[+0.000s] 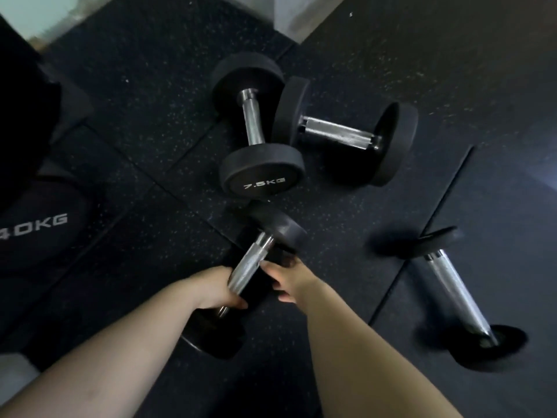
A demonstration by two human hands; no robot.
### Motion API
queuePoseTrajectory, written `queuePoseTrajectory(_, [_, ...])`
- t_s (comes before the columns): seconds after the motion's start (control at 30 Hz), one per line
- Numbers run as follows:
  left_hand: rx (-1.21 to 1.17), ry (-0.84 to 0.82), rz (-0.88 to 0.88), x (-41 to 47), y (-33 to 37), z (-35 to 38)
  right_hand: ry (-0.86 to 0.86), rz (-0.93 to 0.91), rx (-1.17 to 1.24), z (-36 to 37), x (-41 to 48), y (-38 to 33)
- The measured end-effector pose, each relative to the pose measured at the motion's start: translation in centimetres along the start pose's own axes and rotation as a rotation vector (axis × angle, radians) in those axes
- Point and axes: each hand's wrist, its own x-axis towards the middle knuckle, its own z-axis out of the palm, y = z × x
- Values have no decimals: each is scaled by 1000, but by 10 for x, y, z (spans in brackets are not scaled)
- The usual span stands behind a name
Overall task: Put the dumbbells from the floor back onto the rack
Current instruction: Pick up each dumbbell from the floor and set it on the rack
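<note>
Several black dumbbells with chrome handles lie on the dark rubber floor. The nearest dumbbell [251, 263] points away from me, and my left hand [215, 289] is wrapped around the lower part of its handle. My right hand [287, 280] sits just right of that handle with fingers spread, touching or nearly touching it. Beyond lies a dumbbell marked 7.5KG [254, 125], with a thicker dumbbell [340, 132] leaning against it on the right. A slim dumbbell [458, 292] lies apart at the right. The rack is not clearly in view.
A large black weight marked 40KG [39, 227] sits at the left edge, with a dark shape above it. Light wall and skirting [286, 13] run along the top. Floor mat seams [422, 233] cross the rubber tiles.
</note>
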Motion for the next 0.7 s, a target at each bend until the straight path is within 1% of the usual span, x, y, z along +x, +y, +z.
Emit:
queuePoseTrajectory(0.07, [8,51,-9,-3,-1,0,-30,-14,64,13,-4,-1])
queuePoseTrajectory(0.17, [-20,96,-7,-1,-1,3,19,-77,253,32,-6,-11])
queuePoseTrajectory(0.27, [-164,57,22,6,-11,0,43,-95,359,42,-4,-18])
queuePoseTrajectory(0.33, [-208,50,22,8,-15,-4,61,-107,387,49,-8,-20])
queuePoseTrajectory(0.47, [-181,92,-54,-17,-4,12,97,-32,360,46,-34,-19])
queuePoseTrajectory(0.53, [-207,62,-93,-42,5,30,113,19,297,41,-59,-8])
queuePoseTrajectory(0.7, [-465,-24,-139,-134,28,62,141,53,98,33,-149,11])
